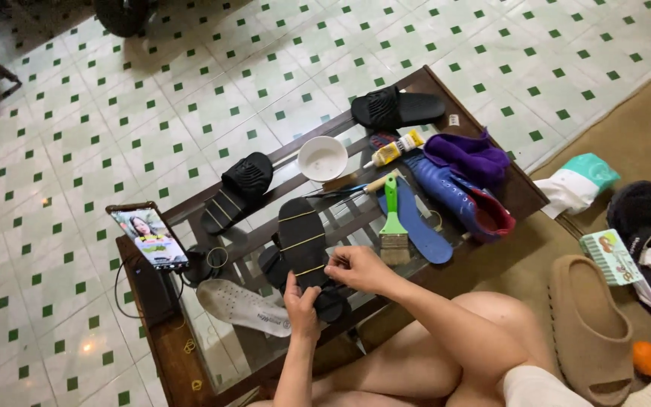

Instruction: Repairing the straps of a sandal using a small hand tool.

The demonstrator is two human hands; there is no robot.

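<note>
Fingers of our left hand point(301, 307) wrap the near end of a black slide sandal point(304, 249) bound with yellow rubber bands, while our right hand point(359, 269) pinches a band at its edge. We hold the sandal sole up over the glass-topped table point(491, 162). Just right of the sandal lies a green-handled brush point(393, 226) on a blue insole point(420, 226); left of it rest a white insole point(242, 305) and a phone point(151, 237). Beyond the sandal stand a white bowl point(322, 158), a glue tube point(393, 148) and a blue shoe point(461, 197).
</note>
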